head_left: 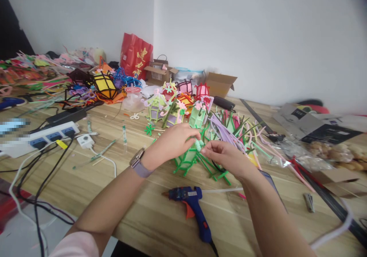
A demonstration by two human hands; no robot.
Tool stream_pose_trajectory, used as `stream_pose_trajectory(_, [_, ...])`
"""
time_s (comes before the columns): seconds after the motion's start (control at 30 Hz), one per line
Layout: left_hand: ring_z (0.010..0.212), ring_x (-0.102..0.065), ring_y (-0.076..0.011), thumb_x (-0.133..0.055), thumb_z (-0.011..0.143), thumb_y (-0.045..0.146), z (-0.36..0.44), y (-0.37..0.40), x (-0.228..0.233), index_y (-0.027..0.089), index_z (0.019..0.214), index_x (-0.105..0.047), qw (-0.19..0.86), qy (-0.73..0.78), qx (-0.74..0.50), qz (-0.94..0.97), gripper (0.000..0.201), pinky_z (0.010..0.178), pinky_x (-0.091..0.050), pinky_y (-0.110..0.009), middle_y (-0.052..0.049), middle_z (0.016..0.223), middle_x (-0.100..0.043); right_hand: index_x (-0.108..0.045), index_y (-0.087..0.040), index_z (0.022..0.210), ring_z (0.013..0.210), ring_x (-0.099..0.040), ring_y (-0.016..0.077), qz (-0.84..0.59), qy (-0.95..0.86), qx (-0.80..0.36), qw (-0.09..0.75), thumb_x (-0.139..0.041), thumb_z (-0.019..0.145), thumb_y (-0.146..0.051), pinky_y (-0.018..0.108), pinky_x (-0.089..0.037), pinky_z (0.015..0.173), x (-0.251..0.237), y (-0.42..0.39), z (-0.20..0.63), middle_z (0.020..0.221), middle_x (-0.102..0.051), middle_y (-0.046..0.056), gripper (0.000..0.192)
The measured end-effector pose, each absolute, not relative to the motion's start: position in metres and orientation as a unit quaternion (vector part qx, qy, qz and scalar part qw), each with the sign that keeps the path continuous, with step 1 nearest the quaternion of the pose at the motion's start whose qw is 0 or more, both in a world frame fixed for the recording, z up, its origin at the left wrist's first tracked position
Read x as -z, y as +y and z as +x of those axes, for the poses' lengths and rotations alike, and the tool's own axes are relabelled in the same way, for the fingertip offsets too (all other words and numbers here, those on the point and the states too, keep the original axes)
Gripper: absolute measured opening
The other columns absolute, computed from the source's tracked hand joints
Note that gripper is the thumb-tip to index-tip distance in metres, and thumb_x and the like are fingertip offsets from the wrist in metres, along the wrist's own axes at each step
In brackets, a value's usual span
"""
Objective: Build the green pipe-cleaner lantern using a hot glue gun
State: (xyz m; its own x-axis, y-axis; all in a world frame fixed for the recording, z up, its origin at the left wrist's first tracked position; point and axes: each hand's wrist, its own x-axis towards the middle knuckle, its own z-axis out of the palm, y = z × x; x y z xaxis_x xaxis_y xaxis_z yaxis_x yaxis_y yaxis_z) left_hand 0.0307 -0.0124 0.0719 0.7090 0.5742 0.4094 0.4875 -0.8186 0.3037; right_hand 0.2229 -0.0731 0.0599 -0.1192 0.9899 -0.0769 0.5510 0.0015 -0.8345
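Note:
My left hand (172, 140) and my right hand (225, 155) meet over a small green pipe-cleaner lantern frame (187, 161) that stands on the wooden table (137, 196). Both hands pinch a light green fuzzy pipe cleaner (199, 144) at the top of the frame. A watch with a lilac strap sits on my left wrist. A blue and orange glue gun (193, 207) lies on the table just in front of my hands, its nozzle pointing left.
Finished small lanterns (174, 104) stand behind the frame, with a pile of loose pipe cleaners (241, 131) to the right. A power strip (48, 134) and cables lie at the left. Cardboard boxes (219, 83), a red bag (134, 56) and plastic packets (323, 150) line the back and right.

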Motion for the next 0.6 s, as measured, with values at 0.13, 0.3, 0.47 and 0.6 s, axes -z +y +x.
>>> stream_pose_trajectory(0.13, [0.094, -0.063, -0.0214, -0.054, 0.088, 0.016, 0.031, -0.013, -0.073, 0.020, 0.101, -0.071, 0.088, 0.292, -0.244, 0.921, 0.021, 0.084, -0.049, -0.034, -0.006, 0.096, -0.068, -0.055, -0.020, 0.066, 0.050, -0.028, 0.0084, -0.592, -0.646, -0.384, 0.291, -0.062, 0.068, -0.069, 0.025, -0.020, 0.046, -0.059, -0.072, 0.220, 0.055, -0.036, -0.007, 0.050])
stream_pose_trajectory(0.3, [0.095, -0.063, -0.0219, -0.052, 0.089, 0.016, 0.031, -0.014, -0.074, 0.020, 0.102, -0.071, 0.083, 0.292, -0.240, 0.922, 0.023, 0.085, -0.049, -0.034, -0.006, 0.096, -0.068, -0.057, -0.020, 0.071, 0.050, -0.031, 0.0086, -0.587, -0.645, -0.384, 0.304, -0.065, 0.072, -0.060, 0.024, -0.024, 0.047, -0.062, -0.073, 0.225, 0.056, -0.041, -0.007, 0.041])
stream_pose_trajectory(0.47, [0.092, -0.063, -0.0215, -0.050, 0.090, 0.017, 0.030, -0.016, -0.074, 0.020, 0.100, -0.071, 0.069, 0.299, -0.235, 0.922, 0.023, 0.082, -0.049, -0.033, -0.006, 0.094, -0.067, -0.063, -0.020, 0.076, 0.059, -0.049, 0.0130, -0.582, -0.686, -0.319, 0.297, -0.062, 0.076, -0.045, 0.027, -0.037, 0.056, -0.064, -0.076, 0.230, 0.065, -0.058, -0.002, 0.025])
stream_pose_trajectory(0.6, [0.092, -0.063, -0.0213, -0.049, 0.091, 0.019, 0.029, -0.017, -0.074, 0.021, 0.099, -0.071, 0.059, 0.303, -0.229, 0.923, 0.023, 0.081, -0.050, -0.032, -0.006, 0.093, -0.066, -0.064, -0.021, 0.070, 0.057, -0.052, 0.0143, -0.608, -0.712, -0.263, 0.233, -0.064, 0.077, -0.040, 0.027, -0.038, 0.054, -0.055, -0.078, 0.220, 0.061, -0.060, -0.001, 0.020])
